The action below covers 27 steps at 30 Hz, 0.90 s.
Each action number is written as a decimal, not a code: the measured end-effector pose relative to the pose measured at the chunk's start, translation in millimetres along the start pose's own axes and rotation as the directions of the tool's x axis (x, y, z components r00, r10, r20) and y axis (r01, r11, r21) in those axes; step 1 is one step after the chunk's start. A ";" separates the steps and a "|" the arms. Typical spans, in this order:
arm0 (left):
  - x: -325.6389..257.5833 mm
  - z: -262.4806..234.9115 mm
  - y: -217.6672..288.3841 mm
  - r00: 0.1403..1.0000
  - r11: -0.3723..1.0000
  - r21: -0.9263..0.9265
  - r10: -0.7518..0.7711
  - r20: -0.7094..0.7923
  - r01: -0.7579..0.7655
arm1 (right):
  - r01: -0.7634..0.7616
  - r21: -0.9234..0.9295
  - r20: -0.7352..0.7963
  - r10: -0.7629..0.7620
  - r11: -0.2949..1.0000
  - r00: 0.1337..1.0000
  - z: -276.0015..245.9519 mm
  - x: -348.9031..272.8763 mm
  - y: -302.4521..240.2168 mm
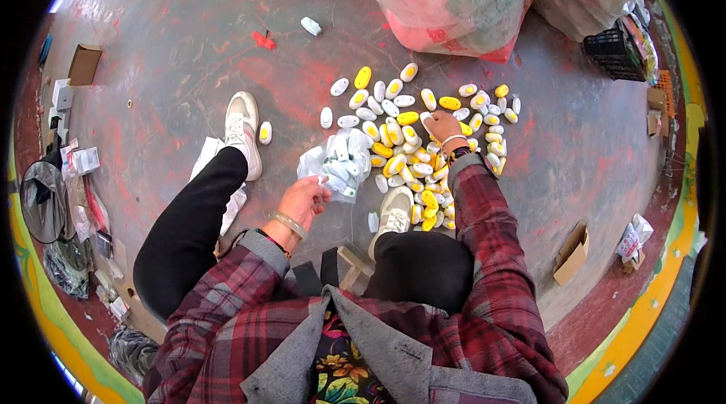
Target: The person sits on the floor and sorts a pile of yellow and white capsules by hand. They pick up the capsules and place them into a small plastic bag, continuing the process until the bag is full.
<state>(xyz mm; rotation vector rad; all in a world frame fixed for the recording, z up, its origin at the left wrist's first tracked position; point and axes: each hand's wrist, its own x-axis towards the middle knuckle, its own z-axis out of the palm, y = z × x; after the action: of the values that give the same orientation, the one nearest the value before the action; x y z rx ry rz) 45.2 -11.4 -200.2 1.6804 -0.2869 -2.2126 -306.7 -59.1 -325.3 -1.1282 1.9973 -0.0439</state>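
My left hand [304,201] grips the edge of a clear plastic bag [319,158], its fingers pinched together. Inside that bag are several pale, whitish pieces whose kind I cannot make out. To the right, my right hand [441,126] reaches over a spread of small oval plastic pieces [395,134], some white, some yellow, some white with a yellow centre. Its fingers are curled down at the pile, and what they hold, if anything, is hidden. The oval pieces lie loose on the floor between and beyond my feet.
Large filled plastic sacks [454,3] stand at the far side. A black crate [616,52] is at the far right, an open cardboard box [572,254] at the near right. White boxes [83,160] and bags line the left wall. My shoes [242,128] flank the plastic bag.
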 end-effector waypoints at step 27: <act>4.3 -4.4 -4.9 1.000 0.999 -0.048 0.010 -0.027 -0.011 | 0.262 0.440 0.631 -0.504 0.859 0.590 43.0 -79.0 -113.0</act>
<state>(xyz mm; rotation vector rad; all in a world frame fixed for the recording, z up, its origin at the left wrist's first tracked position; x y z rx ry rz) 47.7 -8.3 -207.1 1.6775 -0.2329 -2.1706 -178.7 -54.7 -258.7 -1.1210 0.9512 -0.1046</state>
